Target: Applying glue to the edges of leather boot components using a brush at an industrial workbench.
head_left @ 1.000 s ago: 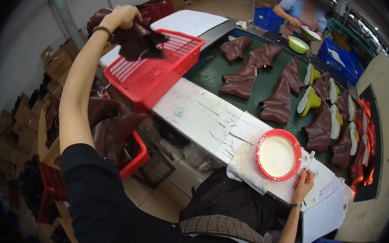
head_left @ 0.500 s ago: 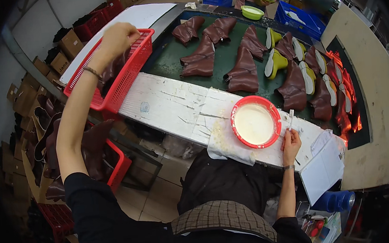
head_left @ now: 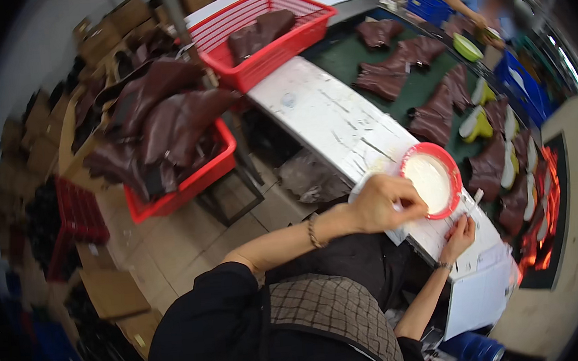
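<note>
My left hand (head_left: 387,203) is over the near edge of the white worktop, beside a red bowl (head_left: 458,179) of creamy white liquid. Its fingers are curled and I see nothing in them. Below the bowl, my right hand (head_left: 461,238) is closed around a slim brush-like tool (head_left: 478,196) with a whitish end; most of it is hidden by the fingers. A dark brown leather boot upper (head_left: 260,35) lies in a red mesh basket (head_left: 253,76) at the worktop's far left end.
Brown boot uppers and yellow-green shoe soles (head_left: 478,125) lie on a green conveyor (head_left: 424,92), with a glowing orange heater (head_left: 544,228) at right. A lower red crate (head_left: 188,195) overflows with uppers (head_left: 175,115). A co-worker (head_left: 489,5) stands across the conveyor.
My left hand has left the red basket and come down right to beside the bowl; the boot upper remains in the basket. The view has swung left. My right hand still holds the tool.
</note>
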A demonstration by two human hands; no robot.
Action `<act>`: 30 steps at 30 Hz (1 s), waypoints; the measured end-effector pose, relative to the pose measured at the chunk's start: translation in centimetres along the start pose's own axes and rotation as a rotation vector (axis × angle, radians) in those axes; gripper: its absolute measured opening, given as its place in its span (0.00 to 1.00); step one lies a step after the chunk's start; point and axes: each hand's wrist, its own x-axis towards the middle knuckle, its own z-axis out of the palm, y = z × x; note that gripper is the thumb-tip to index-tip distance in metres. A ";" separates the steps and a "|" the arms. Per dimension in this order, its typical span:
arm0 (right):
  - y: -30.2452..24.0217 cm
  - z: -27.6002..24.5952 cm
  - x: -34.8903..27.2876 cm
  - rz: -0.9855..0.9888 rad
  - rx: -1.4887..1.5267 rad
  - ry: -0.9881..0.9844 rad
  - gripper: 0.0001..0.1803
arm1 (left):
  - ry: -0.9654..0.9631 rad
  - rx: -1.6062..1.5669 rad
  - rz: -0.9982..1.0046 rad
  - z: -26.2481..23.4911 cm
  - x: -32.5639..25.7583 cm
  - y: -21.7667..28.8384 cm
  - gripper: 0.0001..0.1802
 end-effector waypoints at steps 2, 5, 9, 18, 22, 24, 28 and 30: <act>0.8 -1.0 0.4 0.032 0.014 0.003 0.10 | 0.002 -0.063 -0.017 1.4 -0.6 0.6 0.06; -0.5 -0.7 -0.5 0.062 0.038 0.018 0.11 | 0.069 -0.046 -0.007 0.9 -1.1 0.8 0.11; -0.6 -0.4 -0.3 0.041 0.049 -0.027 0.11 | 0.159 0.050 -0.150 -4.8 -0.5 2.1 0.20; -0.6 -0.8 -0.6 0.048 -0.007 0.000 0.12 | 0.650 1.844 -0.346 -33.2 -5.1 3.7 0.31; -0.5 -0.4 -0.3 0.054 -0.030 0.011 0.13 | 0.638 2.008 -0.755 -41.4 -9.5 2.4 0.41; -0.4 -0.5 -0.5 0.047 -0.046 0.010 0.13 | 0.525 1.934 -0.666 -43.1 -10.4 2.3 0.40; -0.8 -0.3 -0.6 0.041 -0.090 0.001 0.14 | 0.535 2.110 -0.330 -44.0 -10.1 3.4 0.37; -1.4 -0.1 -0.8 0.053 -0.090 -0.004 0.14 | 0.642 2.212 -0.319 -43.4 -8.6 5.7 0.36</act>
